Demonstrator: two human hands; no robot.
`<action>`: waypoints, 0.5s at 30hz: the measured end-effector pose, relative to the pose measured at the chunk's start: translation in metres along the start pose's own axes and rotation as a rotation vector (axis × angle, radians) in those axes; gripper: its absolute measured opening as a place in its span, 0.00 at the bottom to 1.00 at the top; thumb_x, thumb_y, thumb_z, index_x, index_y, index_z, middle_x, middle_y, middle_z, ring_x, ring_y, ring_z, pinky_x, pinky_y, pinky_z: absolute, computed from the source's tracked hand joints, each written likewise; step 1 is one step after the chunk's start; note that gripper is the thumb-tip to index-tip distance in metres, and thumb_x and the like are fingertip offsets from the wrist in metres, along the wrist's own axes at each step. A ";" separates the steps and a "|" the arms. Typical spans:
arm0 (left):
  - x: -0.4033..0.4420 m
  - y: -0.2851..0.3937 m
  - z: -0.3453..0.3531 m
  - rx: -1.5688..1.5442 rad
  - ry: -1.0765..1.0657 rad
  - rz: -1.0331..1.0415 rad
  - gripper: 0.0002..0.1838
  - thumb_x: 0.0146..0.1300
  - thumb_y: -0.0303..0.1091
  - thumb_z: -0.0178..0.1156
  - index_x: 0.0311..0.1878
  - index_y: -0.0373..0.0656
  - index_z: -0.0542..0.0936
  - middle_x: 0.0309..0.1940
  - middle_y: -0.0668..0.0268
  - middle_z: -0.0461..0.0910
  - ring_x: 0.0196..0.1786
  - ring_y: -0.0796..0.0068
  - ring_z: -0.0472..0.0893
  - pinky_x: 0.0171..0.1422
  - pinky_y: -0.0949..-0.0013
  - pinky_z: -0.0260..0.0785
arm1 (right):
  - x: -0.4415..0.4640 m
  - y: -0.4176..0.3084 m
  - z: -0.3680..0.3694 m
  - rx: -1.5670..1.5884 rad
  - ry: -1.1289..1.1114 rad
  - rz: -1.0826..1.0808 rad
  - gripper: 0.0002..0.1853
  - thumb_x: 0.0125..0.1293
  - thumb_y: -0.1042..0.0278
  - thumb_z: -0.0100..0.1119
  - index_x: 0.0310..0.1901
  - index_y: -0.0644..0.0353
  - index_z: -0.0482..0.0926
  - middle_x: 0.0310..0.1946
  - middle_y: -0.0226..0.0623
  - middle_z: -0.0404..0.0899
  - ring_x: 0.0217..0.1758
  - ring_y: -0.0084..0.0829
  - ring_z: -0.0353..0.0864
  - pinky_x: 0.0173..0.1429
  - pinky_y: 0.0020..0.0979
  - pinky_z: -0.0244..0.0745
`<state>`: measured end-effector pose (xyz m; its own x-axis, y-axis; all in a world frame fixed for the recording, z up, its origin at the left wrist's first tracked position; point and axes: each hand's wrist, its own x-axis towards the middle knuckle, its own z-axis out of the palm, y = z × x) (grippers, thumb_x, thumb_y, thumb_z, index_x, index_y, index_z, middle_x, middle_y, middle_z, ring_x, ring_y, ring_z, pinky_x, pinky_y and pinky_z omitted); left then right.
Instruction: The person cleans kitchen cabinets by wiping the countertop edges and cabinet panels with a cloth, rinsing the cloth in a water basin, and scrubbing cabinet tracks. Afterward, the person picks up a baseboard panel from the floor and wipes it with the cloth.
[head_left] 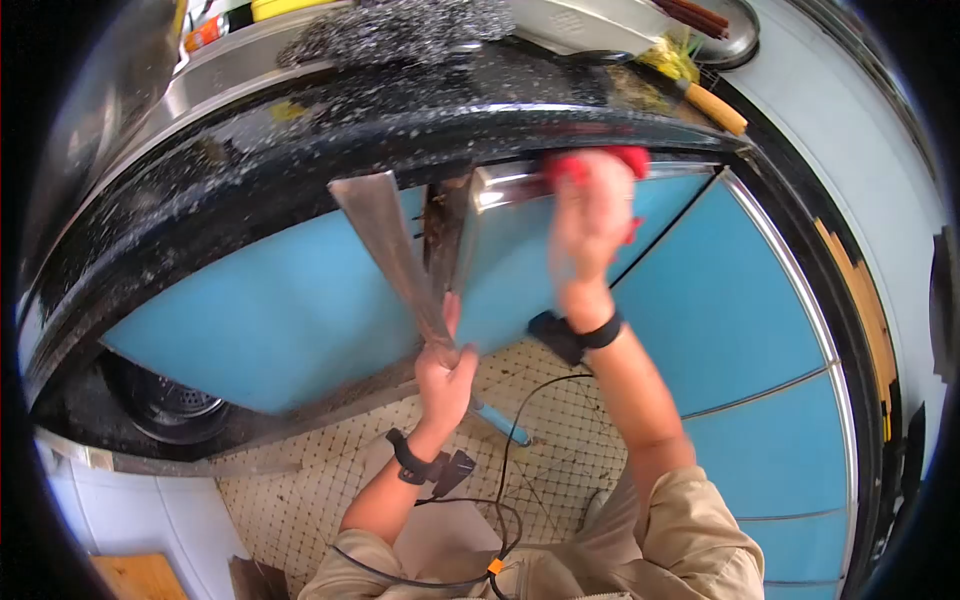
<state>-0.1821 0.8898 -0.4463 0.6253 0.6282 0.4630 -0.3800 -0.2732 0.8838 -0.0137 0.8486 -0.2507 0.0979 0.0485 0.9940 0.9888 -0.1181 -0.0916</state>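
Note:
My left hand (447, 375) is closed around the edge of an open cabinet door (390, 255), which is seen nearly edge-on with its metal trim up. My right hand (597, 205), blurred by motion, is pressed round a red cloth (632, 160) at the metal top edge of a blue cabinet door (530, 240), just under the black countertop. Another blue panel (270, 300) lies to the left. Both wrists wear black straps with small dark devices.
On the speckled black counter (370, 120) lie steel-wool-like mesh (400, 30) and a wooden-handled brush (715, 108). A black cable (505, 460) hangs before me. A blue-ended rod (503, 424) is near the tiled floor (550, 480). A black bowl (170, 400) sits lower left.

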 end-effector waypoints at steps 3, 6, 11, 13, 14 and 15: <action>0.008 0.031 0.011 -0.031 0.213 -0.036 0.15 0.60 0.19 0.58 0.21 0.34 0.64 0.62 0.51 0.78 0.63 0.67 0.78 0.66 0.71 0.63 | 0.004 -0.048 0.015 0.150 -0.113 -0.039 0.09 0.59 0.78 0.64 0.41 0.64 0.80 0.38 0.42 0.81 0.44 0.43 0.80 0.50 0.37 0.74; 0.000 0.014 0.009 0.072 0.237 -0.121 0.17 0.60 0.22 0.61 0.19 0.34 0.65 0.28 0.58 0.78 0.29 0.72 0.70 0.38 0.67 0.64 | 0.005 -0.047 0.014 0.220 -0.166 -0.071 0.11 0.54 0.77 0.65 0.41 0.62 0.79 0.38 0.42 0.81 0.43 0.43 0.81 0.49 0.39 0.75; -0.003 0.023 0.017 0.238 0.252 -0.180 0.18 0.60 0.25 0.61 0.17 0.34 0.66 0.18 0.64 0.71 0.25 0.75 0.65 0.36 0.66 0.63 | 0.012 -0.010 0.005 0.132 -0.122 -0.467 0.19 0.49 0.70 0.63 0.47 0.56 0.80 0.45 0.34 0.80 0.48 0.36 0.81 0.52 0.38 0.76; -0.005 0.011 0.014 0.147 0.172 -0.186 0.20 0.63 0.18 0.53 0.59 0.25 0.74 0.51 0.63 0.78 0.50 0.74 0.75 0.64 0.68 0.63 | 0.013 0.019 -0.016 0.114 -0.201 -0.485 0.22 0.52 0.69 0.61 0.51 0.56 0.80 0.51 0.35 0.79 0.51 0.35 0.81 0.51 0.39 0.77; -0.003 0.011 0.018 0.133 0.206 -0.171 0.21 0.63 0.18 0.53 0.60 0.25 0.74 0.52 0.63 0.77 0.52 0.73 0.74 0.65 0.67 0.62 | 0.005 0.040 -0.021 0.015 -0.220 -0.441 0.22 0.52 0.70 0.60 0.53 0.56 0.80 0.52 0.37 0.79 0.52 0.36 0.81 0.52 0.39 0.77; -0.002 0.014 0.022 0.124 0.241 -0.159 0.22 0.62 0.18 0.52 0.61 0.26 0.73 0.53 0.62 0.76 0.53 0.72 0.73 0.66 0.67 0.62 | -0.002 0.061 -0.025 -0.080 -0.240 -0.399 0.23 0.53 0.72 0.58 0.54 0.56 0.80 0.53 0.39 0.79 0.52 0.36 0.82 0.53 0.40 0.77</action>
<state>-0.1731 0.8687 -0.4336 0.4851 0.8208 0.3015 -0.1951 -0.2345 0.9523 0.0440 0.8160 -0.2571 -0.2554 0.3320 0.9080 0.9436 -0.1192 0.3090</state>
